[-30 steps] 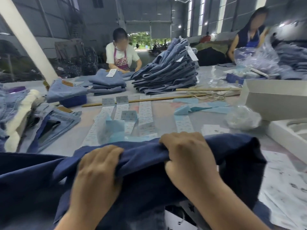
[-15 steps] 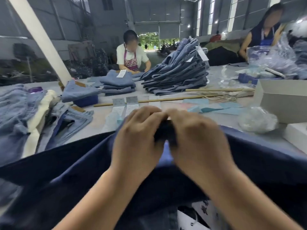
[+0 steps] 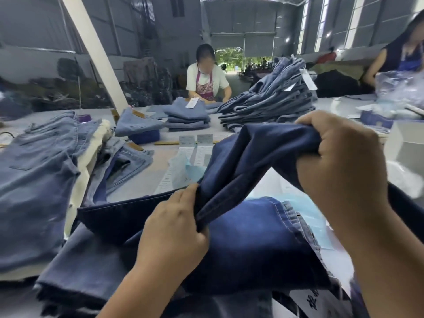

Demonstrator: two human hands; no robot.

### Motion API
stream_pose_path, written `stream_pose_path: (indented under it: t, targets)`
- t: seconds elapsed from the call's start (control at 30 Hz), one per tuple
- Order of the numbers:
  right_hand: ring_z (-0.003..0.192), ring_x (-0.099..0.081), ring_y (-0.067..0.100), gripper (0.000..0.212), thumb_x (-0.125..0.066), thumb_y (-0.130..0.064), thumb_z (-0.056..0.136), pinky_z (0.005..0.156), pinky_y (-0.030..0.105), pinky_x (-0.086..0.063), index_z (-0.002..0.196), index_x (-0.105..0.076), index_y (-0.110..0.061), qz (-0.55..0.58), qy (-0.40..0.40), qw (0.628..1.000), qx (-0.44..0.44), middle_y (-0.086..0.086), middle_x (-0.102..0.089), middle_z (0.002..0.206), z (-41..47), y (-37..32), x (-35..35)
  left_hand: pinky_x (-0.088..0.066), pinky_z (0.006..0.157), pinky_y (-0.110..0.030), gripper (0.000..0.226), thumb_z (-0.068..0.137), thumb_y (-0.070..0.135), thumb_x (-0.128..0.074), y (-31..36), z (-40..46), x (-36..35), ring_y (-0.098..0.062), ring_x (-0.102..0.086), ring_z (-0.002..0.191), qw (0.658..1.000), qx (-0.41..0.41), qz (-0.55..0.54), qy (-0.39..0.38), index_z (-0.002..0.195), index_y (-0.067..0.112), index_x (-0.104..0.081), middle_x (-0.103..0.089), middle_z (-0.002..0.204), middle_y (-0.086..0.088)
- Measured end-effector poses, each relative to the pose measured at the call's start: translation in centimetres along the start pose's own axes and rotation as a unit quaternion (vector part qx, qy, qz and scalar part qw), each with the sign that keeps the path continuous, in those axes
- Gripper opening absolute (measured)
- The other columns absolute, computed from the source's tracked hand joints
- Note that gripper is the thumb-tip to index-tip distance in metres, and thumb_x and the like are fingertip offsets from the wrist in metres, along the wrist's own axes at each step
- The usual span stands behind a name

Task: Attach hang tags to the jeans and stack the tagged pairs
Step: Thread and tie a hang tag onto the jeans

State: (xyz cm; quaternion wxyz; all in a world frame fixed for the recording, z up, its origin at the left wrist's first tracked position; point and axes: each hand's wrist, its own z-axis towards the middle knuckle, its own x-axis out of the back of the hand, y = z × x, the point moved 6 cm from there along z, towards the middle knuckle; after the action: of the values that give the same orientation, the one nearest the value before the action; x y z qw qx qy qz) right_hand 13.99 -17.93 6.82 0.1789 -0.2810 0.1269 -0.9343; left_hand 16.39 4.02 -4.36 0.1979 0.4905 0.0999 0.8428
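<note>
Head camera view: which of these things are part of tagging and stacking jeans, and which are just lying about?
Part of the job:
- dark navy denim jeans, gripped by left hand and right hand
- white printed paper tags laid in rows on the table
- tall stack of folded light blue jeans

Lying about:
- crumpled clear plastic bag
- long wooden stick
- white cardboard box

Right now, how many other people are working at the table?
2. One person in a patterned apron at the far side, behind folded jeans; another in a dark sleeveless top at far right, partly cut off. Others may be hidden.
</note>
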Motion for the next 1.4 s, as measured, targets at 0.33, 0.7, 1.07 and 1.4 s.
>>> stream_pose_path:
  t: [0.33,0.7,1.07,1.4]
  targets:
    - [0.057,-0.035,0.009,0.008,-0.059,-0.015,0.078,0.053,0.016,-0.031,0.083,-0.053,-0.014,0.113,0.082,0.99,0.019,-0.011,-0.041,0.065,0.4,-4.6,0.5,-0.038,0.055,-0.031,0.031,0.073,0.005,-0.042,2.5,3.9,1.9,-0.019,-0.051,0.058,0.813,0.135,-0.567,-0.003,0.06,0.023,-0.064,-0.054,0.059,-0.005]
    - [0.057,-0.04,0.009,0.011,-0.057,-0.014,0.084,0.05,0.017,-0.027,0.087,-0.047,-0.019,0.146,-0.091,0.98,0.105,-0.013,-0.04,0.068,-0.5,-9.2,-3.9,-0.055,0.067,-0.035,0.02,0.066,0.008,-0.064,-0.8,3.1,2.8,-0.018,-0.068,0.074,0.781,0.109,-0.602,0.13,0.084,0.011,-0.072,-0.074,0.079,-0.004]
    - [0.075,-0.052,0.025,0.018,-0.053,-0.038,0.089,0.059,0.032,-0.036,0.1,-0.043,-0.028,0.046,-0.293,0.938,0.18,-0.005,-0.062,0.096,-6.8,-12.6,-11.3,-0.044,0.037,-0.022,0.024,0.082,-0.01,-0.053,-14.4,-1.8,2.8,-0.011,-0.053,0.045,0.712,0.344,-0.582,0.191,0.077,0.01,-0.065,-0.061,0.058,-0.003]
    - [0.048,-0.055,0.019,0.032,-0.082,-0.019,0.046,0.043,0.022,-0.021,0.067,-0.058,-0.021,0.039,-0.208,0.951,0.226,-0.005,-0.057,0.057,-8.0,-19.4,-13.8,-0.049,0.046,-0.013,0.027,0.093,-0.007,-0.042,-21.8,-1.9,6.4,-0.007,-0.062,0.055,0.677,0.353,-0.622,0.174,0.077,0.007,-0.058,-0.064,0.064,-0.002]
